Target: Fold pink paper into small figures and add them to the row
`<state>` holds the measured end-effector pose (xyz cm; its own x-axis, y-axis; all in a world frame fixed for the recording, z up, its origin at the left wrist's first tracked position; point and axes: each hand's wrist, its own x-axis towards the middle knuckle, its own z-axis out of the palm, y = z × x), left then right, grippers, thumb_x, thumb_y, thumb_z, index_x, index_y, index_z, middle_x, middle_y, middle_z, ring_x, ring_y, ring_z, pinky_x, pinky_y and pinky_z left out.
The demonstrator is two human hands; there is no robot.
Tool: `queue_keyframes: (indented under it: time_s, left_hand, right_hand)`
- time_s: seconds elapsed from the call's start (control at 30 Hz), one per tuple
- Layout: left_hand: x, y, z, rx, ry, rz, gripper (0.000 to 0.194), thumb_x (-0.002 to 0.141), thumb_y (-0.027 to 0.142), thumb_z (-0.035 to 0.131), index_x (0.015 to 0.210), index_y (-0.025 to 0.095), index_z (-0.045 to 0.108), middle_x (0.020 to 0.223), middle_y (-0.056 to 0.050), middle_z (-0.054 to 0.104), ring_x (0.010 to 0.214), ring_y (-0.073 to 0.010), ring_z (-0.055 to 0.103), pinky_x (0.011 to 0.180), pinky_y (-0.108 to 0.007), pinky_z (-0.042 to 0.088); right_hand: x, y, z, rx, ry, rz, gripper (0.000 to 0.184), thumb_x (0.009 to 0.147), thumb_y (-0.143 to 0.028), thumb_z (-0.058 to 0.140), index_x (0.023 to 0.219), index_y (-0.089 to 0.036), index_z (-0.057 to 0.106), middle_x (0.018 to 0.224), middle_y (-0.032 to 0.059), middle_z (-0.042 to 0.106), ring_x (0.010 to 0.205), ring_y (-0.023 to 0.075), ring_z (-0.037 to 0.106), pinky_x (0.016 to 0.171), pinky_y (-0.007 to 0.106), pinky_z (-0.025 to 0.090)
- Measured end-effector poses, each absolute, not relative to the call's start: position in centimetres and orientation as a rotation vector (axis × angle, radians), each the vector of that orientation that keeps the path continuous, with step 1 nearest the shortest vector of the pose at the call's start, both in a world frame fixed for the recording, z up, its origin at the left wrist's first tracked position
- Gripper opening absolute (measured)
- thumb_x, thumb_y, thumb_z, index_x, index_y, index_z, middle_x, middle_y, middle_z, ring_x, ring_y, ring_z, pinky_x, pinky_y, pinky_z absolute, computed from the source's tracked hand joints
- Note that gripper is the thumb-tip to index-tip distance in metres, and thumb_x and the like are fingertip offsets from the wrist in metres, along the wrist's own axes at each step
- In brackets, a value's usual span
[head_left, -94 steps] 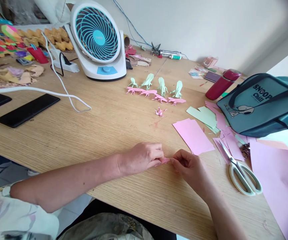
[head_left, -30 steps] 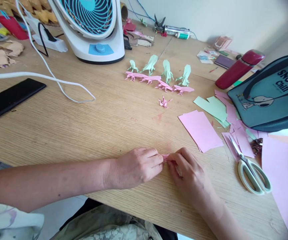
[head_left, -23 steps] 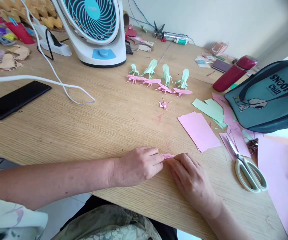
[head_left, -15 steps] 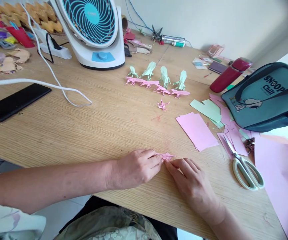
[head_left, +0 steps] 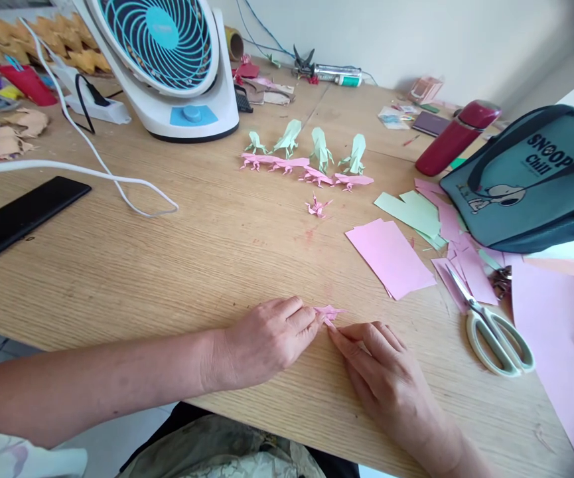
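A small folded pink origami piece (head_left: 331, 311) lies between my hands near the front of the wooden table. My left hand (head_left: 271, 340) is closed, its fingertips pinching the left part of the piece, which they partly hide. My right hand (head_left: 383, 368) is closed too, with thumb and index finger pinching a thin point of the same piece on its near side. Farther back stands a single small pink origami figure (head_left: 318, 206). Behind it are several pink origami figures (head_left: 287, 163) in a row, and several light green ones (head_left: 320, 150) behind those.
Pink paper sheets (head_left: 391, 257), green paper (head_left: 411, 214) and scissors (head_left: 490, 328) lie to the right. A red bottle (head_left: 458, 138) and a teal bag (head_left: 520, 179) stand beyond. At left are a fan (head_left: 187, 118), a white cable (head_left: 117, 178) and a black phone (head_left: 28, 216).
My right fingertips have moved slightly down and away from the left ones, still pinching the pink piece's point. More of the piece shows between them. The whole view has shifted a little.
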<state>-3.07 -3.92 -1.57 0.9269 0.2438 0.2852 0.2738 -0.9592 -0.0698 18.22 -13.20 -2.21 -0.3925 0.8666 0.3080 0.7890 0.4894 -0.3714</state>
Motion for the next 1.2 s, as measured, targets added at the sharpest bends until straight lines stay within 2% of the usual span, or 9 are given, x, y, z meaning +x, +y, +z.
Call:
queue_keyframes:
  time_s: [0.37, 0.57, 0.7, 0.9, 1.0, 1.13, 1.2]
  left_hand:
    - [-3.1, -3.4, -1.9, -2.959, -0.257, -0.421, 0.036, 0.096, 0.015, 0.046, 0.129, 0.006, 0.057, 0.122, -0.012, 0.066, 0.097, -0.0188, 0.061, 0.083, -0.029, 0.054]
    - [-3.1, -3.5, -1.8, -2.965, -0.277, -0.388, 0.038, 0.096, 0.017, 0.047, 0.133, 0.007, 0.053, 0.129, -0.012, 0.063, 0.101, -0.0186, 0.06, 0.086, -0.029, 0.052]
    - [-3.1, -3.4, -1.4, -3.042, -0.35, -0.272, 0.045, 0.094, 0.015, 0.049, 0.139, 0.012, 0.048, 0.134, -0.009, 0.059, 0.1, -0.0181, 0.058, 0.087, -0.03, 0.051]
    - [-3.4, -3.6, -1.2, -3.141, -0.408, -0.197, 0.051, 0.095, 0.012, 0.041, 0.146, 0.015, 0.037, 0.146, -0.006, 0.049, 0.118, -0.0203, 0.05, 0.1, -0.035, 0.042]
    - [-3.4, -3.7, -1.2, -3.137, -0.344, -0.205, 0.049, 0.096, 0.012, 0.041, 0.144, 0.013, 0.04, 0.15, -0.007, 0.044, 0.117, -0.0214, 0.05, 0.097, -0.036, 0.042]
    - [-3.3, -3.9, -1.3, -3.086, -0.365, -0.234, 0.047, 0.097, 0.013, 0.039, 0.144, 0.012, 0.041, 0.148, -0.009, 0.046, 0.111, -0.0213, 0.053, 0.088, -0.037, 0.043]
    - [-3.3, -3.9, -1.3, -3.071, -0.36, -0.255, 0.046, 0.098, 0.013, 0.039, 0.144, 0.013, 0.041, 0.148, -0.008, 0.047, 0.115, -0.0215, 0.052, 0.09, -0.036, 0.043]
  right_hand:
    - [18.6, -13.2, -2.6, -1.382, -2.257, 0.356, 0.045, 0.094, -0.007, 0.047, 0.136, -0.021, 0.051, 0.104, 0.0122, 0.062, 0.089, 0.0228, 0.059, 0.076, 0.041, 0.053]
    - [18.6, -13.4, -2.8, -1.383, -2.227, 0.371, 0.044, 0.094, -0.007, 0.047, 0.136, -0.021, 0.052, 0.104, 0.0124, 0.061, 0.091, 0.0228, 0.06, 0.078, 0.042, 0.054]
    - [18.5, -13.5, -2.7, -1.389, -2.213, 0.38, 0.043, 0.094, -0.006, 0.046, 0.134, -0.02, 0.054, 0.105, 0.0125, 0.06, 0.093, 0.0227, 0.059, 0.079, 0.041, 0.054]
    - [18.6, -14.3, -2.8, -1.429, -2.236, 0.335, 0.037, 0.095, -0.007, 0.046, 0.13, -0.015, 0.056, 0.109, 0.0146, 0.058, 0.095, 0.0236, 0.057, 0.082, 0.043, 0.053]
    - [18.7, -14.5, -2.8, -1.45, -2.271, 0.273, 0.035, 0.096, -0.01, 0.046, 0.129, -0.015, 0.056, 0.109, 0.0147, 0.059, 0.094, 0.0238, 0.057, 0.081, 0.043, 0.053]
    - [18.7, -14.5, -2.7, -1.447, -2.321, 0.2, 0.032, 0.096, -0.011, 0.047, 0.126, -0.014, 0.057, 0.108, 0.0145, 0.059, 0.091, 0.0239, 0.056, 0.079, 0.042, 0.053]
    - [18.6, -14.5, -2.6, -1.433, -2.335, 0.185, 0.031, 0.096, -0.01, 0.046, 0.124, -0.013, 0.058, 0.106, 0.0144, 0.059, 0.09, 0.0233, 0.056, 0.079, 0.041, 0.054]
